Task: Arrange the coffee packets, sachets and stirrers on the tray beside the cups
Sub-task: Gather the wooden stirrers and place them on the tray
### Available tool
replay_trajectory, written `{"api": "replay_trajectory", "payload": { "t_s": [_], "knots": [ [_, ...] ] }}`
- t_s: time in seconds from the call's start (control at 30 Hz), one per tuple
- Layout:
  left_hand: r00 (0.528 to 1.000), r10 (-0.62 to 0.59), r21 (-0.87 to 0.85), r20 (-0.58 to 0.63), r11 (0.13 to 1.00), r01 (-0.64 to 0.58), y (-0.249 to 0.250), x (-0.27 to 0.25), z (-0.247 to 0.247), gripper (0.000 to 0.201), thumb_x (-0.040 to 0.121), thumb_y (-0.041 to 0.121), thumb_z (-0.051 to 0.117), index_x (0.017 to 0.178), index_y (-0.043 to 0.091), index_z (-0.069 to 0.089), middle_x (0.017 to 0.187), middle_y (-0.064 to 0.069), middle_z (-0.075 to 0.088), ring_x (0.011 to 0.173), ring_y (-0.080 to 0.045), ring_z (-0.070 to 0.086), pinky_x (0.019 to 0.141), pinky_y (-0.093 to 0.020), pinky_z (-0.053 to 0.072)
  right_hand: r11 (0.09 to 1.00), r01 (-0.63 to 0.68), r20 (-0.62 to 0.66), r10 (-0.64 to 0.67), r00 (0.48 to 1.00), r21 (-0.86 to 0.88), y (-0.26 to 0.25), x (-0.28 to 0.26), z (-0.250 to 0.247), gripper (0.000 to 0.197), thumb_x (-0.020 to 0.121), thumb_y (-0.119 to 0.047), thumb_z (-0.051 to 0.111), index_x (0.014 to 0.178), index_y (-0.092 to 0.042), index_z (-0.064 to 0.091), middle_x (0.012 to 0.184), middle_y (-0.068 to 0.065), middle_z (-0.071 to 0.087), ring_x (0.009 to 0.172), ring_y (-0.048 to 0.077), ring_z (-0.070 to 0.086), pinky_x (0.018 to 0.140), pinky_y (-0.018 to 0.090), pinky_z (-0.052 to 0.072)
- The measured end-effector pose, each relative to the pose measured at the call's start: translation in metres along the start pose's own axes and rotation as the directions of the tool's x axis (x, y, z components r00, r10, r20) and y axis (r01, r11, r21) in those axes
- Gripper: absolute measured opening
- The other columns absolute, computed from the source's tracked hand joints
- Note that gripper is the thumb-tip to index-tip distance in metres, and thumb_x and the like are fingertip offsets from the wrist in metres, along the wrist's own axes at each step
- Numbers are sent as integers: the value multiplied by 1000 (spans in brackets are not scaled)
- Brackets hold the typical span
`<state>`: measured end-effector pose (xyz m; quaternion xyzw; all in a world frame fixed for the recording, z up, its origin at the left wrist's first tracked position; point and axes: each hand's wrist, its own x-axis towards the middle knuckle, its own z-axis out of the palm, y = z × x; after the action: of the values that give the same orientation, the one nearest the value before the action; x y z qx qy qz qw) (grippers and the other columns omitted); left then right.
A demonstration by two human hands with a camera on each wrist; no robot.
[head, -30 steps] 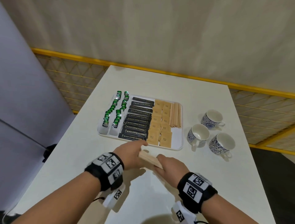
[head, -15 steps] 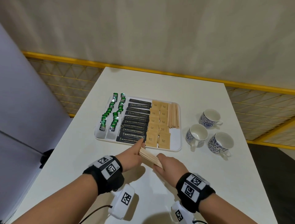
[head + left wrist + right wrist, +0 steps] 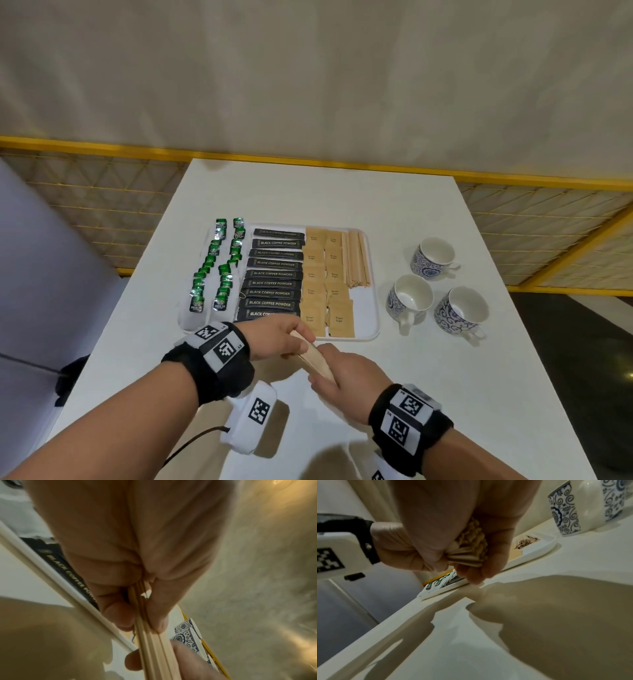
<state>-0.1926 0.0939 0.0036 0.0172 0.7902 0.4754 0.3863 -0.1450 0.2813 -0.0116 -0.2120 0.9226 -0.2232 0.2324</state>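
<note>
A bundle of wooden stirrers (image 3: 313, 356) is held above the table just in front of the white tray (image 3: 373, 308). My left hand (image 3: 274, 339) pinches its far end between thumb and fingers (image 3: 159, 620). My right hand (image 3: 337, 373) grips the near end of the stirrers (image 3: 469, 551). On the tray lie green sachets (image 3: 212, 267), black coffee packets (image 3: 274, 274), brown sugar packets (image 3: 325, 277) and a row of stirrers (image 3: 356, 260). Three blue-patterned cups (image 3: 435, 291) stand to the tray's right.
The white table (image 3: 445, 394) ends at a yellow rail with mesh behind and to the right. A grey wall panel stands at the left. A cable runs from my left wrist unit (image 3: 250, 421).
Both hands with the stirrer bundle have stayed nearly in place in front of the tray; the left hand has shifted its fingers along the bundle's far end. The head view has drifted.
</note>
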Motion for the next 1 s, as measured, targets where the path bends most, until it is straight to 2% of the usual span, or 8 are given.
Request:
{"api": "replay_trajectory", "payload": {
  "t_s": [0.1,0.2,0.33,0.57,0.63,0.8,0.9,1.0],
  "knots": [
    [998,15,-163,-67,986,-26,13,18,-7,31,86,8,64,115,15,54,97,-9,60,82,-19,61,81,-30,52,998,-62,-67,64,996,33,8,11,-11,36,95,-43,41,125,-22,40,96,4,65,85,27,61,69,34,45],
    [983,-37,-474,-181,879,-54,27,38,-8,58,87,11,64,137,13,33,107,-13,61,100,-28,64,89,-36,54,964,-199,-175,230,957,175,22,28,-24,31,96,-38,42,118,-16,43,92,5,63,81,27,60,70,36,48],
    [995,-77,-600,-70,800,20,47,56,3,51,94,2,49,141,4,30,90,-12,56,78,-22,52,67,-25,48,870,-378,-258,462,848,316,36,54,-35,32,96,-35,42,117,-12,46,95,8,65,86,28,61,75,37,51],
    [994,-89,-551,-71,834,35,62,92,21,30,94,1,41,109,23,54,86,-11,51,75,-17,47,58,-23,37,774,-523,-261,620,740,356,40,79,-38,39,98,-35,37,127,-9,38,103,12,65,97,31,62,67,30,39],
    [993,-81,-509,-84,860,28,62,99,22,32,93,-1,40,85,25,58,86,-13,53,77,-20,45,62,-24,34,770,-541,-254,628,735,338,42,83,-36,39,98,-33,36,128,-9,37,103,12,66,97,32,63,66,31,39],
    [993,-84,-524,-86,851,26,62,106,25,38,93,-6,38,75,24,52,76,-2,55,72,-13,48,64,-19,37,776,-546,-270,625,733,315,46,85,-33,41,99,-35,34,132,-11,36,121,10,58,109,29,58,78,34,44],
    [992,-94,-566,-87,824,29,61,107,25,46,91,-10,37,70,24,58,55,11,64,70,-13,49,66,-22,38,800,-545,-286,600,747,253,46,84,-34,45,98,-34,37,137,-12,34,130,10,49,118,27,50,87,37,44],
    [991,-92,-546,-96,837,24,60,106,25,56,89,-11,38,55,20,69,50,6,63,70,-20,47,66,-25,37,812,-557,-299,582,756,175,45,79,-36,45,98,-34,38,136,-11,34,127,11,49,117,27,50,86,36,44]
  ]
}}
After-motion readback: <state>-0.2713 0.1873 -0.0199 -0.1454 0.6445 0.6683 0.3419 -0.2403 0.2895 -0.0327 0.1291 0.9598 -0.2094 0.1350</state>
